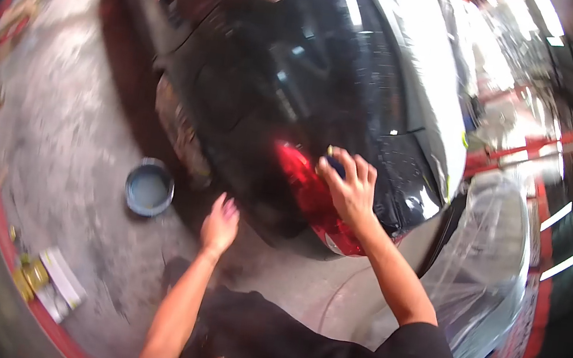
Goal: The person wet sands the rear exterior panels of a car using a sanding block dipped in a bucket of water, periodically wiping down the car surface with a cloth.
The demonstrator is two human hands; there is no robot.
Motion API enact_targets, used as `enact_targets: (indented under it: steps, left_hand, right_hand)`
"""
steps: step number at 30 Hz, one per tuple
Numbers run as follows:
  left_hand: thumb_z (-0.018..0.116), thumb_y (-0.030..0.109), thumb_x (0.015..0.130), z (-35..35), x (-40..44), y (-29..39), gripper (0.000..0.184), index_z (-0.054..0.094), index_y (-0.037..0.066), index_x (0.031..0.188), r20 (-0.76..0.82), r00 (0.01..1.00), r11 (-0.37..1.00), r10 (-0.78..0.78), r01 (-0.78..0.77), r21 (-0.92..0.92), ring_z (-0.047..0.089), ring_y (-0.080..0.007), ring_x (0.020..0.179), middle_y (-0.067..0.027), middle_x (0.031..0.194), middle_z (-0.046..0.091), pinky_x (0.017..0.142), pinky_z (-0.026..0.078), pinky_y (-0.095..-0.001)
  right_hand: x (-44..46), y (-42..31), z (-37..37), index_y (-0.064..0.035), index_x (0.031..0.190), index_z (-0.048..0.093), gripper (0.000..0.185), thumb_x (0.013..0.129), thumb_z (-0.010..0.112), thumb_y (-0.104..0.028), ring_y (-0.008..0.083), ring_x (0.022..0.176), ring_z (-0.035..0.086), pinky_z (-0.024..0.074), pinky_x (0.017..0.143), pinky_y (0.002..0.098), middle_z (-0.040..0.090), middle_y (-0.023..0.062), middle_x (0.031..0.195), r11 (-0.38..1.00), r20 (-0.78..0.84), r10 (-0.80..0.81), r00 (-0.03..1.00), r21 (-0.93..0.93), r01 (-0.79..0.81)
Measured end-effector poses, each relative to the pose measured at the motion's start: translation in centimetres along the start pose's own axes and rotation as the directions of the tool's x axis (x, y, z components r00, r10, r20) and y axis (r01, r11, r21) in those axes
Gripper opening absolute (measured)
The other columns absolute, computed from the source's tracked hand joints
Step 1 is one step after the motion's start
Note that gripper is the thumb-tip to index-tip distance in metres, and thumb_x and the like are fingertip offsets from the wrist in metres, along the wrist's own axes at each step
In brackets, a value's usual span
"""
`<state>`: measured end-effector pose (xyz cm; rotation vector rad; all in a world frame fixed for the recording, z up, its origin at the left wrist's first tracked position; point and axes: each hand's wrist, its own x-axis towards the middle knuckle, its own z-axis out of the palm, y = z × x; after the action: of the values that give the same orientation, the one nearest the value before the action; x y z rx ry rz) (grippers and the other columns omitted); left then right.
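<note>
My right hand [352,193] is over the upper edge of a red tail light [309,199] on a dark car [252,89]. Its fingers are curled around a small dark blue pad [335,165] with a yellowish edge, held against or just above the wet-looking bodywork. What the pad is made of is hard to make out. My left hand [221,225] hangs low beside the rear corner of the car, its fingers loosely apart and slightly blurred. I see nothing in it.
A round bucket [149,187] of cloudy liquid stands on the concrete floor [61,101] to the left. Yellow containers [30,277] and a white box [61,276] lie at lower left. Clear plastic sheeting [485,264] drapes something at right; white covering [423,59] runs along the car.
</note>
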<state>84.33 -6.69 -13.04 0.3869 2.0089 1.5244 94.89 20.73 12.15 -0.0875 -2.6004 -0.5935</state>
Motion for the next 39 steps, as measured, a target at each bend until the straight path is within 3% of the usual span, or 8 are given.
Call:
enact_targets:
  steps: [4,12,18,22,26,32,36,39]
  left_hand:
    - [0.077,0.018,0.106,-4.5,-1.8,-2.9,0.066,0.053,0.011,0.167,0.148,0.979,0.990,-0.138,0.139,0.005,0.077,-0.0290,0.136,-0.0172,0.147,0.079,0.117,0.060,-0.0429]
    - [0.074,0.004,0.107,-1.5,6.1,17.7,0.049,0.068,0.017,0.154,0.428,0.811,0.899,0.398,-0.437,-0.008,0.072,-0.0132,0.104,-0.0100,0.117,0.079,0.098,0.060,-0.0298]
    - [0.064,-0.008,0.106,-4.5,9.7,28.5,0.027,0.080,0.004,0.125,0.638,0.542,0.649,0.547,-0.756,0.086,0.059,-0.0051,0.091,-0.0026,0.090,0.070,0.086,0.055,-0.0247]
    - [0.073,0.023,0.108,4.3,7.6,36.5,0.024,0.076,-0.001,0.107,0.778,0.274,0.264,0.565,-0.954,0.144,0.068,-0.0550,0.088,-0.0316,0.093,0.072,0.078,0.060,-0.0494]
    - [0.068,0.031,0.107,9.3,9.0,43.5,0.031,0.082,0.003,0.104,0.887,0.214,0.074,0.409,-0.977,0.201,0.079,-0.0496,0.099,-0.0282,0.101,0.080,0.087,0.061,-0.0540]
    - [0.069,0.035,0.110,6.9,22.2,47.4,0.025,0.073,0.011,0.117,0.783,0.088,-0.142,0.615,-0.965,0.221,0.078,-0.0465,0.099,-0.0192,0.102,0.079,0.085,0.059,-0.0574]
    - [0.080,0.016,0.098,7.4,31.4,48.2,0.022,0.067,0.010,0.114,0.732,-0.263,-0.448,0.629,-0.892,0.065,0.070,-0.0422,0.110,-0.0149,0.110,0.071,0.089,0.057,-0.0546]
    - [0.082,0.016,0.096,7.6,31.7,46.6,0.024,0.069,0.013,0.116,0.600,-0.240,-0.370,0.763,-0.923,0.102,0.073,-0.0399,0.112,-0.0124,0.115,0.075,0.091,0.059,-0.0522]
  right_hand:
    - [-8.6,0.4,-4.1,-0.0305,0.132,0.079,0.040,0.094,0.088,-0.028,0.0289,0.128,0.064,0.0462,0.104,0.0477,0.069,0.0010,0.153,0.959,0.042,0.279,0.959,-0.056,-0.277]
    - [-1.2,-3.7,1.1,-0.0267,0.130,0.081,0.033,0.097,0.080,-0.024,0.0262,0.131,0.064,0.0450,0.106,0.0490,0.069,-0.0026,0.152,0.857,-0.156,0.512,0.845,0.024,-0.515]
    - [-14.3,-4.7,-2.5,-0.0279,0.137,0.082,0.037,0.101,0.078,-0.020,0.0278,0.131,0.064,0.0436,0.109,0.0497,0.069,-0.0016,0.159,0.332,-0.275,0.894,0.352,-0.119,-0.936]
    - [-3.3,-6.7,1.1,-0.0246,0.133,0.082,0.030,0.104,0.075,-0.023,0.0318,0.129,0.063,0.0481,0.106,0.0542,0.070,0.0030,0.151,0.322,-0.360,0.888,0.284,0.047,-0.946]
    - [-3.4,-6.3,1.5,-0.0261,0.140,0.080,0.037,0.103,0.077,-0.029,0.0280,0.131,0.062,0.0456,0.106,0.0519,0.067,-0.0020,0.159,0.356,-0.302,0.886,0.353,-0.048,-0.933]
    - [-0.7,-5.8,2.1,-0.0270,0.140,0.079,0.038,0.102,0.077,-0.028,0.0325,0.124,0.061,0.0488,0.100,0.0553,0.063,-0.0010,0.157,-0.219,-0.413,0.893,-0.176,-0.057,-0.974]
    - [4.5,-7.1,5.2,-0.0300,0.137,0.083,0.034,0.104,0.074,-0.030,0.0302,0.120,0.064,0.0482,0.100,0.0517,0.065,-0.0024,0.153,0.143,-0.441,0.882,0.166,-0.086,-0.986]
    - [-1.1,-5.9,1.4,-0.0326,0.142,0.080,0.037,0.105,0.075,-0.034,0.0305,0.121,0.064,0.0471,0.101,0.0535,0.068,-0.0038,0.153,-0.111,-0.402,0.915,-0.016,-0.213,-0.971]
